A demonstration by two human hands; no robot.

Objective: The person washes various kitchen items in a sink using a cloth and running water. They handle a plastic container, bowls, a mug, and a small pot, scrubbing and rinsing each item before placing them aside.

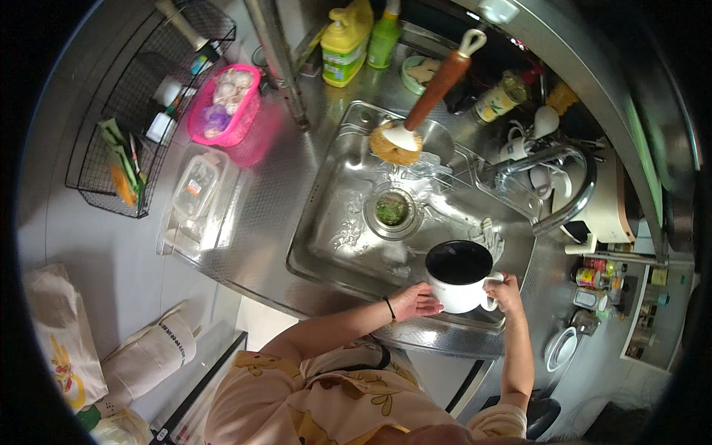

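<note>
A large white mug (457, 295) with a black inside is held over the near right part of a stainless steel sink (328, 233). My right hand (505, 292) grips its handle. The fingers of my left hand (416, 301) support the mug's left side near the base, with the palm turned up. No contents can be made out in the dark interior. Green scraps lie in the sink's drain strainer (392, 209), and the basin is wet. Above the far part of the sink hangs a pot brush (436, 92) with a wooden handle.
A chrome faucet (578, 189) arches at the right. On the left counter are a pink basket (253, 108) of garlic bulbs and clear plastic containers (197, 189). A yellow detergent jug (345, 47) and a green bottle (384, 41) stand behind. A wire rack (125, 94) hangs at left.
</note>
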